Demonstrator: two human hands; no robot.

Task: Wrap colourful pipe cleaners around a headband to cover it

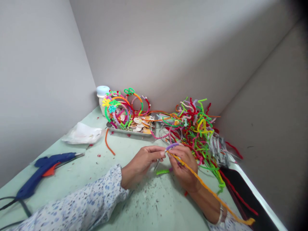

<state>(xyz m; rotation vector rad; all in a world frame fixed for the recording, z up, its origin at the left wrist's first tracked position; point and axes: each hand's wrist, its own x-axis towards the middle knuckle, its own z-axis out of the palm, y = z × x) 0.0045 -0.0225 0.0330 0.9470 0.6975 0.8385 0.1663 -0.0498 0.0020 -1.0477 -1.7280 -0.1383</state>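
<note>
My left hand [144, 162] pinches the end of a thin grey hoop beside an orange pipe cleaner [202, 182]. My right hand [184, 165] is closed around the hoop's wrapped part, its fingertips close to those of my left hand. A purple wrapped stretch [173, 146] arches above the right fingers, and a green wrapped stretch [163, 172] sticks out below them. The orange pipe cleaner runs from the fingertips down over my right wrist to the lower right. What lies inside the right palm is hidden.
A metal tray [131, 131] holds colourful wrapped headbands [120, 110] and flat pieces. Tangled pipe cleaners [197, 134] heap up at the right, near a black case [247, 195]. A blue glue gun [45, 170], a plastic bag [83, 134] and a lidded bottle [103, 99] stand or lie left.
</note>
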